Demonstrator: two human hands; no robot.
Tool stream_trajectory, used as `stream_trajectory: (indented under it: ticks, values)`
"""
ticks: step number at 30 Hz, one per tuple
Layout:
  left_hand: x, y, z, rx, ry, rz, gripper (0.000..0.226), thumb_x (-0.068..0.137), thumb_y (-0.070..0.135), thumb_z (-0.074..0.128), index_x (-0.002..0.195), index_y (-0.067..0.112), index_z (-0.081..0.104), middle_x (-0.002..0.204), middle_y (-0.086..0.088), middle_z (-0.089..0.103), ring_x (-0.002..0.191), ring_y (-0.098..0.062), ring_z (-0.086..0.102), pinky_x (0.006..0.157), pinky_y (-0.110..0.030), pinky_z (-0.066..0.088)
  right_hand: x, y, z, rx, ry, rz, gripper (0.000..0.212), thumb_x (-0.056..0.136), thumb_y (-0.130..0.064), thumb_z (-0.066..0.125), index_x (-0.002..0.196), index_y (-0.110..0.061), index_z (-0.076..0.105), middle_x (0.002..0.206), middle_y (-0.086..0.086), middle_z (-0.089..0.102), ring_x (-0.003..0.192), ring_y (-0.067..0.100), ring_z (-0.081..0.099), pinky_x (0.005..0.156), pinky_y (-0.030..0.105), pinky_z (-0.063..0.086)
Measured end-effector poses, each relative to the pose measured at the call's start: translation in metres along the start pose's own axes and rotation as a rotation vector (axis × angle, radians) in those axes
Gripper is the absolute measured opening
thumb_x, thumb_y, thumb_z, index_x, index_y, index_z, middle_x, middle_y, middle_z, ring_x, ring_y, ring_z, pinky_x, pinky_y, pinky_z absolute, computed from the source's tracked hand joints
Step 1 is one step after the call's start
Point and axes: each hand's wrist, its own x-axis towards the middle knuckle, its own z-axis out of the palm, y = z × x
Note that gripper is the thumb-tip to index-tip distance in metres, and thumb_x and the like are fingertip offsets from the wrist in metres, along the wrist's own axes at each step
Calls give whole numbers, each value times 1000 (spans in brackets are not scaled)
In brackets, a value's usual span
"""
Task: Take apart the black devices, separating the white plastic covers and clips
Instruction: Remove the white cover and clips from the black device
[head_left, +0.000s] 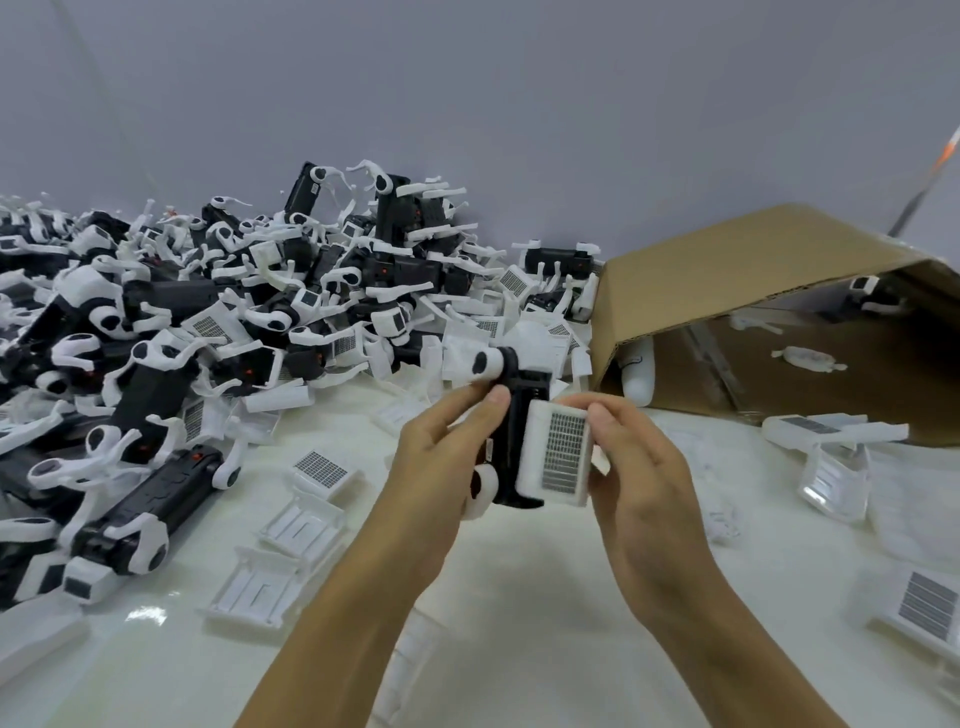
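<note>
A black device (519, 415) stands upright in mid-air at the centre of the head view, with white clips at its top and bottom ends. My left hand (447, 452) grips its left side, thumb across the body. My right hand (639, 467) pinches a white plastic cover (558, 460) with a grey grille, which sits against the device's right face. Whether the cover is still attached cannot be told. A large heap of black devices with white clips (218, 322) fills the left and back of the white table (519, 597).
An open cardboard box (753, 291) lies on its side at the right, with a few white parts inside. Loose white covers (291, 566) lie scattered on the table at left, and more covers (836, 467) at right. A grey wall stands behind.
</note>
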Motion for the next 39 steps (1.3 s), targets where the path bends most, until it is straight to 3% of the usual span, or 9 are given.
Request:
stream_trajectory:
  ticks: [3, 8, 12, 15, 21, 27, 33, 37, 39]
  values:
    - [-4, -1, 6, -69, -193, -31, 31, 96, 19, 59, 125, 15, 70, 120, -10, 73, 107, -20, 70, 92, -45, 57, 1, 7, 1, -139, 181, -29, 18, 99, -35, 53, 97, -37, 71, 115, 10, 63, 97, 16, 65, 73, 25, 55]
    - [-6, -9, 12, -109, -316, -28, 41, 98, 5, 56, 136, 17, 62, 129, -10, 69, 119, -25, 65, 88, -31, 57, 2, 8, -4, -357, 406, -182, 11, 99, -31, 58, 96, -38, 65, 90, -18, 68, 86, 3, 64, 69, 17, 52]
    - [-3, -13, 9, -112, -202, 65, 39, 91, 3, 64, 126, 21, 70, 116, -9, 75, 97, -22, 74, 73, -29, 59, 1, 10, -3, -273, 298, -48, 19, 100, -28, 58, 105, -29, 76, 93, -15, 75, 90, 5, 68, 81, 28, 56]
    - [-2, -11, 5, -95, -153, 136, 35, 87, 6, 69, 115, 25, 76, 112, -9, 76, 93, -24, 75, 72, -30, 59, -2, 11, 1, -201, 205, -7, 30, 94, -23, 66, 123, -29, 69, 105, -15, 75, 100, 2, 70, 85, 22, 57]
    - [-3, -13, 6, -32, -145, 199, 34, 86, 9, 70, 111, 31, 77, 114, -2, 76, 103, -22, 73, 83, -35, 61, -3, 11, 1, -115, 175, -107, 37, 86, -16, 75, 119, -30, 64, 108, -19, 73, 104, -1, 68, 77, 12, 54]
    - [-6, -12, 11, -110, -153, 110, 33, 84, 19, 74, 118, 23, 75, 118, -6, 74, 109, -24, 71, 96, -51, 56, -3, 13, 1, -110, 150, -116, 35, 77, -25, 81, 110, -25, 68, 102, -10, 76, 98, 12, 73, 75, 26, 61]
    - [-6, -14, 12, -137, -82, 145, 31, 80, 23, 77, 111, 26, 76, 110, -7, 76, 102, -31, 73, 64, -26, 58, -10, 17, 7, -336, 23, -252, 45, 85, -33, 76, 127, -35, 61, 123, -18, 64, 119, 6, 61, 89, 20, 54]
    - [-3, -12, 10, -94, -63, 149, 34, 82, 27, 78, 115, 21, 75, 115, -9, 74, 112, -35, 69, 99, -59, 51, -7, 15, 7, -128, 85, -145, 30, 86, -32, 69, 116, -34, 64, 111, -18, 71, 108, 7, 67, 84, 22, 57]
    - [-5, -12, 11, -79, -67, 155, 32, 81, 25, 78, 112, 18, 77, 112, -9, 76, 107, -30, 71, 102, -64, 48, -3, 10, 4, -77, 132, -74, 26, 84, -47, 71, 105, -32, 68, 101, -16, 74, 101, 5, 69, 79, 17, 55]
